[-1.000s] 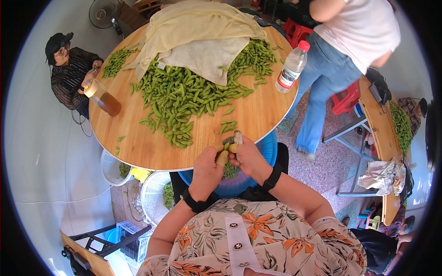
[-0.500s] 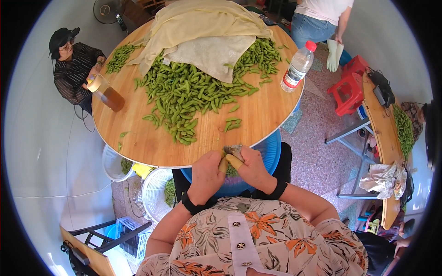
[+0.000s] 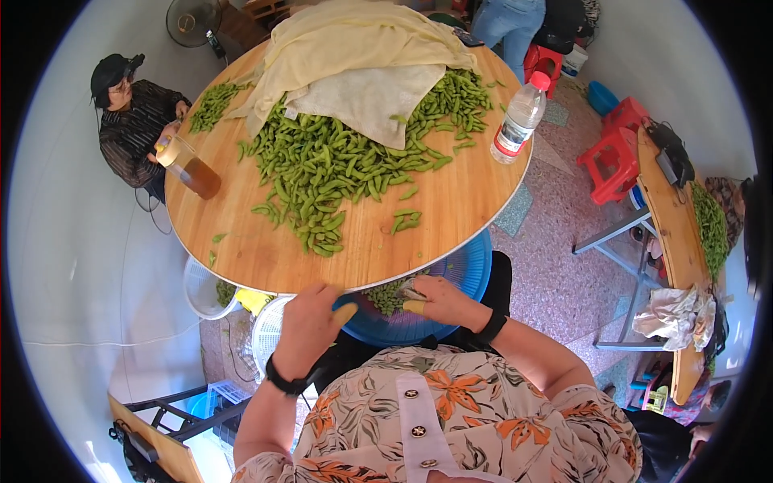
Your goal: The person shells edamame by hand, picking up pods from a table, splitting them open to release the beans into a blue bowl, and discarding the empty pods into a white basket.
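- While the left hand [image 3: 308, 324] sits at the near edge of the round wooden desk [image 3: 463, 185], its thumb, fitted with a yellowish cover [image 3: 345, 313], stands out to the right. Whether this hand grips anything cannot be told.
- Right hand [image 3: 443, 301]: positioned over the blue basin [image 3: 477, 270], fingers drawn narrow, thumb likewise covered. A greyish item or wrapping [image 3: 414, 284] shows at the fingertips; which of the two cannot be told.
- Blue basin: set below the near desk edge and partly hidden by it. Small green beans [image 3: 383, 299] lie inside, between the two hands.
- Green pods [image 3: 322, 169]: heaped on the desk, ahead of both hands. A small cluster [image 3: 407, 220] lies apart, to the right of the heap's near end.
- Yellow cloth [image 3: 362, 40] and greyish cloth [image 3: 374, 101]: draped over the far part of the heap.
- Clear bottle [image 3: 520, 119] with red cap: near the right desk edge.
- Container of amber liquid [image 3: 197, 177]: near the left desk edge.
- White baskets [image 3: 266, 326]: located below the desk, at its near left side.
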`<state>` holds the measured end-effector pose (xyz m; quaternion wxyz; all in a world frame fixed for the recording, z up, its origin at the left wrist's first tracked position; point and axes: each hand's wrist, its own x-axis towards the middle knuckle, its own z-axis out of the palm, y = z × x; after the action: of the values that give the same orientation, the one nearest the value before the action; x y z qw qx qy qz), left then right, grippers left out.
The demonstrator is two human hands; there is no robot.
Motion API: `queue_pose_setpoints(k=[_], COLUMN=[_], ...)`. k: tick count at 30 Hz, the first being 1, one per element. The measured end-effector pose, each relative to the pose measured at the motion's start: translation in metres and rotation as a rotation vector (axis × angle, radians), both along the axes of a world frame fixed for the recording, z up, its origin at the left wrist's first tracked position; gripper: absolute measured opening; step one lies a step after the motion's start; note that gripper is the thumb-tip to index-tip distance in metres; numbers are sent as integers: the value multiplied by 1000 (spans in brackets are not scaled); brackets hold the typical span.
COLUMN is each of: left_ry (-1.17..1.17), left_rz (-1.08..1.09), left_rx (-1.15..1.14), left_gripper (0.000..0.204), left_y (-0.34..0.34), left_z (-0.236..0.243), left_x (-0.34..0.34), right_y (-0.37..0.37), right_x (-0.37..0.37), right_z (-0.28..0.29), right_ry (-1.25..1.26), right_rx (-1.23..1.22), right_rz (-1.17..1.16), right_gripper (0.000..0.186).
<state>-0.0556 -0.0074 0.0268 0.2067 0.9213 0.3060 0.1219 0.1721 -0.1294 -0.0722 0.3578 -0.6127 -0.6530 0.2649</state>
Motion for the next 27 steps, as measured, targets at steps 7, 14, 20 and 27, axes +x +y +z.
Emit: queue_pose_setpoints(k=[7,14,20,27], left_ry=[-343,-241,-530,-743], left_rz=[-266,-173,109,9], left_rx=[238,32,-710,-815], left_gripper=[17,19,24,18], left_y=[37,43,30,-5], left_z=[-38,-46,-34,-41], left_x=[128,140,100,81], right_y=[-5,-6,12,16], right_x=[-10,3,-3,-14], right_z=[45,57,65,74], right_ry=[444,777,936,909], right_rx=[-409,-423,-355,-235], right_rz=[-128,-261,-224,-245], right_gripper=[24,20,20,17])
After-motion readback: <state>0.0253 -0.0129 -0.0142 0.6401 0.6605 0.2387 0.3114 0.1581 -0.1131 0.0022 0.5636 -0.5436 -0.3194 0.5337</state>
